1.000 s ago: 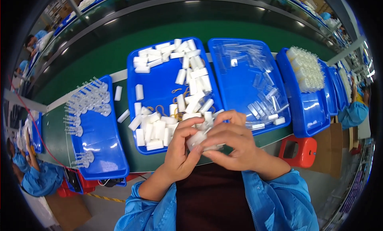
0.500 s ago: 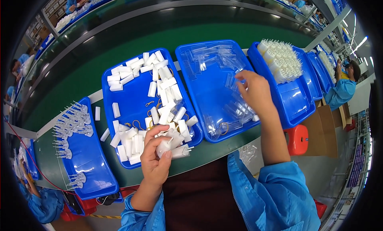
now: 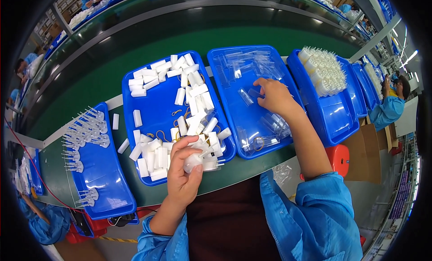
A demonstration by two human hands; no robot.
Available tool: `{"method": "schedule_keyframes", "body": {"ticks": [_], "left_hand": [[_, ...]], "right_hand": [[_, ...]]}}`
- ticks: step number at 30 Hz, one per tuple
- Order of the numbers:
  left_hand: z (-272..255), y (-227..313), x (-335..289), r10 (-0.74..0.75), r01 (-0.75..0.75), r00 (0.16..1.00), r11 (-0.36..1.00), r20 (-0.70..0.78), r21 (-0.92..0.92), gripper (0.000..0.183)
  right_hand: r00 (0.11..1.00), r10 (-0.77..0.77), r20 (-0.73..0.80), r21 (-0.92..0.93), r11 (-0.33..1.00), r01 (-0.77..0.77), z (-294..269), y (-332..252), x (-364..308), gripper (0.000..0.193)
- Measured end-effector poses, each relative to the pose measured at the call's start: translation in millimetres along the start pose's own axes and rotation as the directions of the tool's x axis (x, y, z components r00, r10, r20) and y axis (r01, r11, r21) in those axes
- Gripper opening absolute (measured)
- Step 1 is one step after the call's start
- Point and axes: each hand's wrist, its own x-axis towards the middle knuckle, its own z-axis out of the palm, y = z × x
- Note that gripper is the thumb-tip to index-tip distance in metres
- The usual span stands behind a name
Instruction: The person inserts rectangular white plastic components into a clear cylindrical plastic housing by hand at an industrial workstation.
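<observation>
A factory work line with a dark green work surface (image 3: 112, 74) spreads behind several shallow blue plastic trays. The left hand (image 3: 181, 179) is closed around a cluster of frosted white plastic pieces with thin stems (image 3: 195, 161), above the near edge of a blue tray (image 3: 155, 104) heaped with white rectangular blocks (image 3: 153, 158). That cluster looks loosely gathered, so slackened fingers could let a piece slip into the heap. The right hand (image 3: 275, 98) has its fingers curled beside clear flat plastic strips (image 3: 245, 97) in the neighbouring blue tray (image 3: 247, 119); whether they pinch one cannot be told. Overlapping strips might drag along together, and being see-through, could be miscounted. Tan rubber bands (image 3: 177, 112) among the blocks could snag. Rightward, bundled white stemmed pieces (image 3: 321, 74) fill part of another tray (image 3: 338, 114), hemming in that forearm's side.
</observation>
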Motion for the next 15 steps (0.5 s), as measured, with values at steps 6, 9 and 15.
{"method": "schedule_keyframes", "body": {"ticks": [6,9,15], "left_hand": [[-2,1,-1,0.01,-0.009,1.0,0.999,-0.022,0.034,0.024],[-3,0,1,0.016,-0.015,1.0,0.992,-0.004,0.125,0.023],[1,4,3,-0.013,0.012,1.0,0.975,0.003,0.223,0.022]], "right_hand": [[0.991,-0.125,-0.057,0.409,0.902,0.137,-12,-37,-25,0.028],[0.982,-0.18,-0.055,0.813,0.563,0.149,-9,-62,-46,0.03],[0.988,-0.128,-0.081,0.994,-0.081,0.071,-7,-102,-75,0.042]]}}
